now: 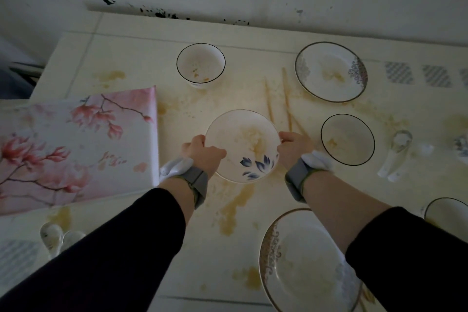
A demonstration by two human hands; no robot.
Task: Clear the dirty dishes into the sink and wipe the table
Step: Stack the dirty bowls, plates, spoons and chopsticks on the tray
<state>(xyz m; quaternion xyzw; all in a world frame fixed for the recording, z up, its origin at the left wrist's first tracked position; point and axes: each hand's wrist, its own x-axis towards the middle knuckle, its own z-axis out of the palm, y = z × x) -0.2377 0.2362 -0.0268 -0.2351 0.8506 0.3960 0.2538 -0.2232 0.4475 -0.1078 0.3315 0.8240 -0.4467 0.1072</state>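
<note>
While my left hand (202, 151) and right hand (293, 145) pinch opposite rims of the blue-flowered bowl (241, 145) at frame centre, greasy residue could let it slip onto the stained table (228, 248).

Near plate (298, 268) part-hidden by sleeve, right-edge bowl (445, 211) cut off

Centre of cream stained table (141, 63): white blue-flowered bowl (243, 145). Behind it, black-rimmed white bowl (200, 64); right, wooden chopsticks (286, 99); left, pink floral canvas (76, 144).
</note>
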